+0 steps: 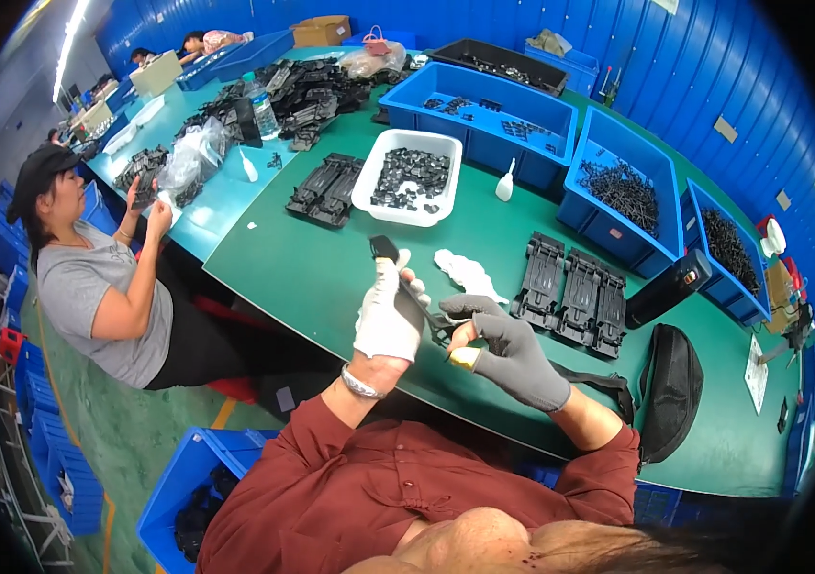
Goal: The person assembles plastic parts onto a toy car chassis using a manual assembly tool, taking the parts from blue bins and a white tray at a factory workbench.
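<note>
My left hand (390, 320), in a white glove, is wrapped round a long black moulded plastic part (384, 248), whose far end sticks up past the fingers. My right hand (519, 359) wears a grey glove with one bare fingertip and a yellow covering on another. Its fingers are closed against the near end of that part; whether they pinch a separate small piece is hidden. Beyond my hands lies a crumpled white cloth or glove (469, 275). Several similar black plastic parts (575, 292) lie side by side to the right, and more black parts (326, 189) lie at the left.
A white tray (360, 196) of small black pieces stands ahead, beside a white squeeze bottle (505, 184). Blue bins (608, 234) line the back right. A black bottle (666, 287) and black bag (668, 394) lie right. A co-worker (106, 277) handles parts at the left.
</note>
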The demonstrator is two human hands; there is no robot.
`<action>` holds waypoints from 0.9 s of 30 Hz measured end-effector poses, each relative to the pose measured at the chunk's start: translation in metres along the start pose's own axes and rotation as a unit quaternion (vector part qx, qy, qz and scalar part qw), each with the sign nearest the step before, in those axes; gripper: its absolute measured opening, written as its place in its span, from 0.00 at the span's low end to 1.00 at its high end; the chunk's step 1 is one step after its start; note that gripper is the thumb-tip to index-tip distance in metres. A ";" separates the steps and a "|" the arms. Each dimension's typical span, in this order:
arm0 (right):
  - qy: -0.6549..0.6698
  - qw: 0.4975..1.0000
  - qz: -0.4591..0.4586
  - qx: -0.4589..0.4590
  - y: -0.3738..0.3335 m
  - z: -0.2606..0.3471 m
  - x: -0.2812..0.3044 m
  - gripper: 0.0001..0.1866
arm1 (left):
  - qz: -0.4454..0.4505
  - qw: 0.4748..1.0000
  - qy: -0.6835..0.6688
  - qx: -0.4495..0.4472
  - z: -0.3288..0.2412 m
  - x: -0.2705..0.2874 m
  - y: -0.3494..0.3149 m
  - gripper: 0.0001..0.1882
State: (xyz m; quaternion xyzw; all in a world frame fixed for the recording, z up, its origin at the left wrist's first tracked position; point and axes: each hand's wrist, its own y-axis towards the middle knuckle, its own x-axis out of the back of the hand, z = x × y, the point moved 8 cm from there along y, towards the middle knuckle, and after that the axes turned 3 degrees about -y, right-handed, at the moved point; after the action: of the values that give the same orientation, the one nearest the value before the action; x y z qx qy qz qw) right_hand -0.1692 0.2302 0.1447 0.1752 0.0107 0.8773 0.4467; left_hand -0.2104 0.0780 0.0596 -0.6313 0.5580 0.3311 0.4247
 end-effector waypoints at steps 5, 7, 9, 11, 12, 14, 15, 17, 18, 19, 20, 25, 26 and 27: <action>-0.095 0.993 -0.075 0.013 -0.004 0.004 0.008 0.04 | -0.025 0.999 0.021 0.025 0.012 -0.003 -0.009 0.20; -0.110 0.987 -0.106 0.044 -0.004 0.004 0.016 0.04 | -0.011 0.924 -0.329 0.193 0.034 -0.028 -0.017 0.14; -0.069 0.990 -0.118 0.028 -0.004 -0.003 0.025 0.04 | -0.001 0.754 -0.580 0.308 0.039 -0.039 -0.025 0.13; 0.030 0.992 -0.123 -0.030 -0.002 -0.008 0.028 0.04 | 0.079 0.854 -0.443 0.261 0.028 -0.036 -0.026 0.19; 0.131 0.980 -0.122 -0.089 -0.003 -0.017 0.026 0.04 | 0.119 0.892 -0.368 0.232 0.022 -0.035 -0.027 0.23; 0.141 0.977 -0.119 -0.109 -0.002 -0.028 0.024 0.04 | 0.192 0.944 -0.209 0.170 0.011 -0.035 -0.032 0.29; 0.185 0.969 -0.111 -0.120 -0.001 -0.034 0.019 0.04 | 0.226 0.956 -0.126 0.137 0.007 -0.036 -0.036 0.32; 0.226 0.963 -0.085 -0.124 0.000 -0.036 0.010 0.05 | 0.203 0.972 -0.053 0.103 0.006 -0.032 -0.038 0.44; 0.227 0.962 -0.083 -0.125 0.000 -0.040 0.007 0.05 | 0.147 0.985 -0.010 0.086 0.006 -0.027 -0.038 0.45; 0.282 0.947 -0.065 -0.141 -0.001 -0.049 -0.002 0.05 | 0.091 0.993 0.033 0.069 0.005 -0.021 -0.038 0.47; 0.336 0.928 -0.047 -0.156 -0.001 -0.055 -0.009 0.05 | 0.082 0.993 0.049 0.072 0.007 -0.019 -0.038 0.50; 0.340 0.921 -0.021 -0.191 -0.004 -0.058 -0.023 0.05 | 0.095 0.990 -0.011 0.105 0.016 -0.008 -0.041 0.51; 0.332 0.925 -0.018 -0.184 -0.005 -0.059 -0.024 0.05 | 0.104 0.987 -0.037 0.117 0.018 -0.008 -0.041 0.51; 0.326 0.929 -0.014 -0.178 -0.006 -0.059 -0.025 0.06 | 0.102 0.987 -0.037 0.117 0.016 -0.007 -0.043 0.51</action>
State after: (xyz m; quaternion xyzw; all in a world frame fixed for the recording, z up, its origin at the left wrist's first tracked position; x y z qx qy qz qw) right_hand -0.1702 0.2220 0.0806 -0.2025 0.0019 0.8673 0.4548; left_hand -0.1685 0.0965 0.0665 -0.5043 0.6382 0.3281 0.4803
